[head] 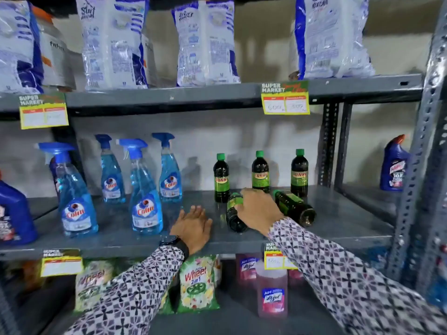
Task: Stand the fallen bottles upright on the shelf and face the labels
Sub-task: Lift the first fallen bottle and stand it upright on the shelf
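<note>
Gripping a fallen dark green-labelled plastic bottle [234, 215] at centre frame, our right hand [260, 210] closes its fingers around it. Our left hand [193, 227] rests open-fingered on the grey metal shelf [108, 240]. Another dark bottle [296, 207] lies just right.

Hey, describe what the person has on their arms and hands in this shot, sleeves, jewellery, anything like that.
Both arms wear long sleeves of one fabric: a white ground with a dense, repeating dark grey and mauve geometric print, running to the wrists. The left sleeve ends at a black wristwatch with a dark strap. The right sleeve shows no watch. The left hand and right hand are bare, without gloves.
</note>
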A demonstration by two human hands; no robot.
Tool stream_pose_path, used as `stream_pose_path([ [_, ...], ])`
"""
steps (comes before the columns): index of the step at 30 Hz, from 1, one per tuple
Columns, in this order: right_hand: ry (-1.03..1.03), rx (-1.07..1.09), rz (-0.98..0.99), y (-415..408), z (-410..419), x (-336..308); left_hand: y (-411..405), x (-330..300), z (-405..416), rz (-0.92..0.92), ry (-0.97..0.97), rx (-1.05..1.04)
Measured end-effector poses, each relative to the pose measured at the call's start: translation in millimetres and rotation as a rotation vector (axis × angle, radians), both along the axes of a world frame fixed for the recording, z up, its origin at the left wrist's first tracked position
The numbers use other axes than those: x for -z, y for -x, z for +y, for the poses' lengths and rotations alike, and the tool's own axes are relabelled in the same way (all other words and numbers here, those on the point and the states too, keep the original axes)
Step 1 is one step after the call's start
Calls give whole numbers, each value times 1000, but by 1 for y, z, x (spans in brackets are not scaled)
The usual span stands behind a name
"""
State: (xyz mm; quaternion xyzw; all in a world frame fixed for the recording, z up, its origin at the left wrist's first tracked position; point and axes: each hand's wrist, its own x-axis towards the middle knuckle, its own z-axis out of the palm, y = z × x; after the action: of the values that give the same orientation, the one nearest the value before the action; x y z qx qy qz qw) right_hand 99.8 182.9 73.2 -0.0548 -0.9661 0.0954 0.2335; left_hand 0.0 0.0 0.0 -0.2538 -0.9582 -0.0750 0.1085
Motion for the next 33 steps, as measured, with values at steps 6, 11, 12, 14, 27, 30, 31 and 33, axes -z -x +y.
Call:
stream_pose_path([
  [6,170,43,-328,36,-9,-17,13,8,2,-103,106,-42],
  [11,272,127,-396,60,-5,-12,17,14,-1,-71,77,-25],
  [12,310,125,-406,63,-4,-11,17,15,-1,-64,78,-20],
  [14,437,109,-404,66,0,-10,18,17,-2,-61,72,-18],
  [27,845,-102,218,58,-13,41,17,17,-1,-50,40,-19],
  [30,835,-101,268,62,-13,56,16,16,-1,-69,33,-24],
  [31,826,-103,263,64,-12,58,16,15,0,-75,32,-26],
  [33,802,-111,241,65,-10,60,15,14,0,-87,34,-27],
])
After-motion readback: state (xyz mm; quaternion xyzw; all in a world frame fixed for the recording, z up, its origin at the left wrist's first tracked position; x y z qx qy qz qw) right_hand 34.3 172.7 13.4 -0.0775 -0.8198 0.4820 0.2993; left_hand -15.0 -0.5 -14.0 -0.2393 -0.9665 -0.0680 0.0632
